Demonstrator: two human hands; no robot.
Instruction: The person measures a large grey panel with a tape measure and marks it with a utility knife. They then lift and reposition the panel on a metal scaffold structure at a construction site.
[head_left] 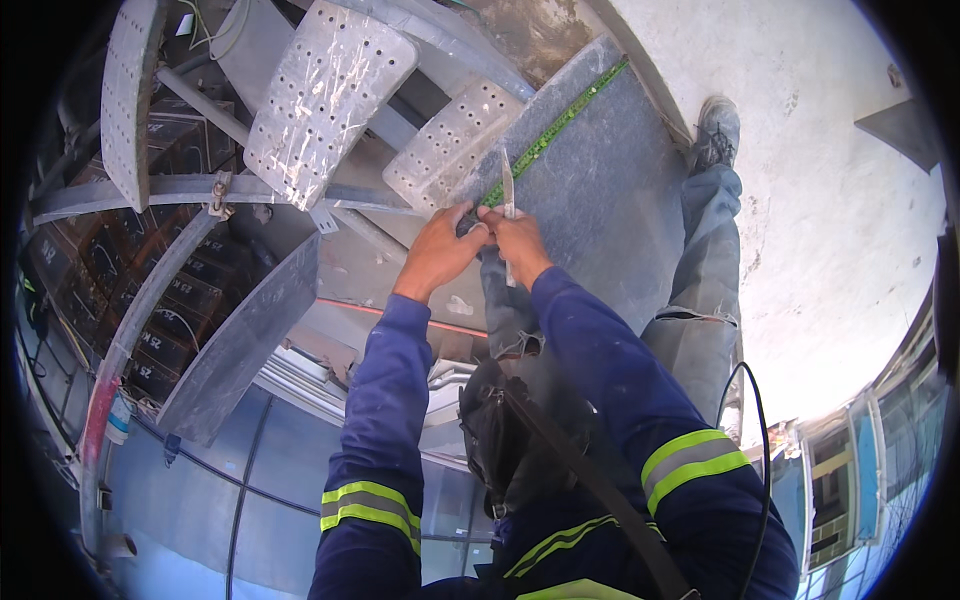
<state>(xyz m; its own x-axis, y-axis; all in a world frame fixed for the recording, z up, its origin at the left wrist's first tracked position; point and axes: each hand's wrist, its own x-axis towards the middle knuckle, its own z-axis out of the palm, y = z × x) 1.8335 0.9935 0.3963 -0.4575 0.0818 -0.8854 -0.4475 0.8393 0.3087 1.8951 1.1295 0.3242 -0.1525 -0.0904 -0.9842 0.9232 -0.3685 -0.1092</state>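
A green tape measure (560, 126) lies stretched out along a grey board (610, 190), running from my hands to the board's far edge. My left hand (444, 250) is closed at the near end of the tape, its fingertips around a dark part that is mostly hidden. Close beside it, my right hand (517, 243) grips a narrow pale strip (508, 180) with a pointed tip, which sticks out above and below the fist. The fingers of my right hand also touch the tape. What kind of tool the strip is, I cannot make out.
Perforated metal planks (330, 100) and curved scaffold tubes (170, 270) stand at the left, with dark boxes (190, 285) behind them. Blue glazed panels (200, 490) show far below. My shoe (717, 130) rests along a pale concrete ledge (830, 220) at the right.
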